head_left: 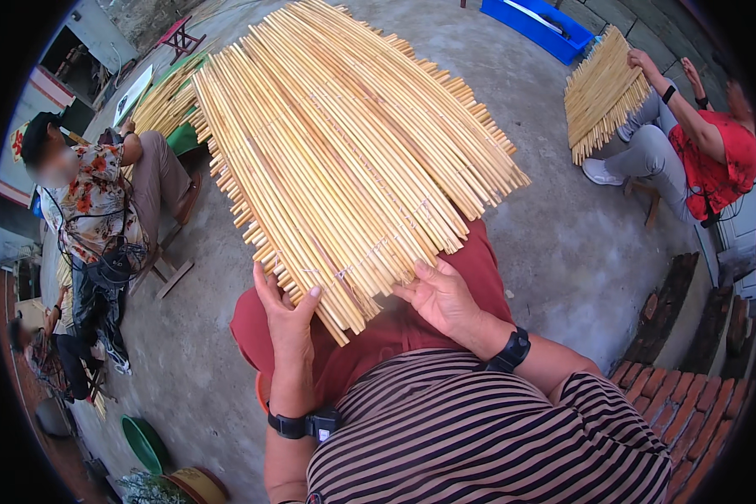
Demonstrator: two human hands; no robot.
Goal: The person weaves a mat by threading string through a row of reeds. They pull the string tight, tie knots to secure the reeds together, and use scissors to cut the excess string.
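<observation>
A large mat of pale straw-coloured reed stalks (336, 151), bound with thin thread in rows, slopes up and away from my lap. Its near end rests over my red trousers. My left hand (287, 315) grips the near left corner, thumb on top and fingers at the edge. At the near edge further right, my right hand (443, 298) pinches the stalk ends, its fingertips partly under the mat. More stalk ends jut out beneath the mat along both sides, so there seems to be another layer below.
On the left a seated person (92, 193) sits beside a bundle of stalks (164, 101). Another person (714, 160) at the right holds a smaller reed mat (605, 97). A blue bin (538, 27) stands at the back. A green basin (144, 445) lies front left; bricks (689, 412) are at the right.
</observation>
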